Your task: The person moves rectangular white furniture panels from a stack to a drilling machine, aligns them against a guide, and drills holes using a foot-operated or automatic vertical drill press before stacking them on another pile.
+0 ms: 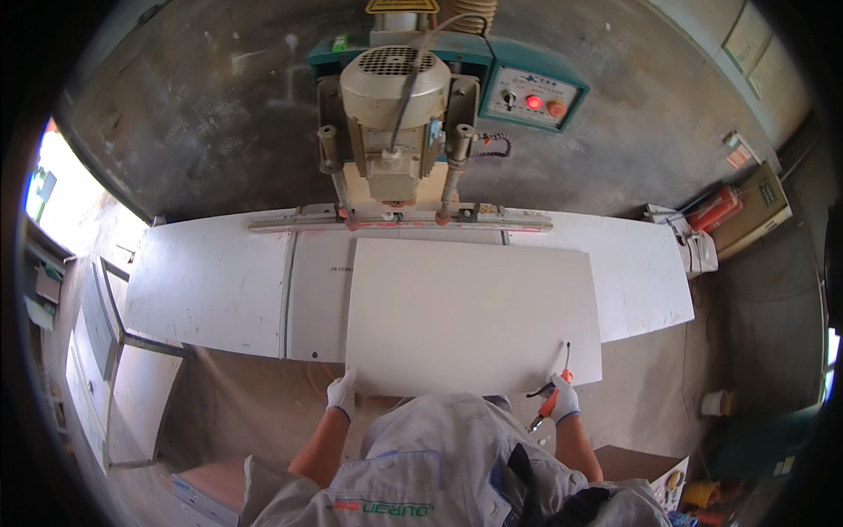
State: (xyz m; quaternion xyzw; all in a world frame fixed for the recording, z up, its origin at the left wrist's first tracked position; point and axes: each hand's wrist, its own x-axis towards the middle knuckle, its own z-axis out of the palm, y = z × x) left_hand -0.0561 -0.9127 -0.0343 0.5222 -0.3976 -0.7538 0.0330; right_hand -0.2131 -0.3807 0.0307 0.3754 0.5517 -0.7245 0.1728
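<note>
One white rectangular panel (470,312) lies flat on the white tabletop (206,281), in the middle, with its far edge under the drilling machine (395,114) and its near edge standing out over the near side of the tabletop. The person has two hands in white gloves. The left hand (341,393) is closed on the near left corner of the panel, fingers on its top. The right hand (564,400) is at the near right corner of the panel and is closed around one tool with an orange handle (550,404); its thin dark shaft points to the far side over the panel. If this hand also grips the panel edge, it cannot be told.

There is one machine, with a beige motor on top, two metal columns at its sides and one green control box (534,90) on the right with two red buttons. One long metal fence rail (399,220) runs left to right along the far side of the tabletop, just behind the panel. On the floor at the right there are one white cup (714,402) and red cylinders (716,209) near the wall. At the left, other white boards (97,351) lean near the tabletop.
</note>
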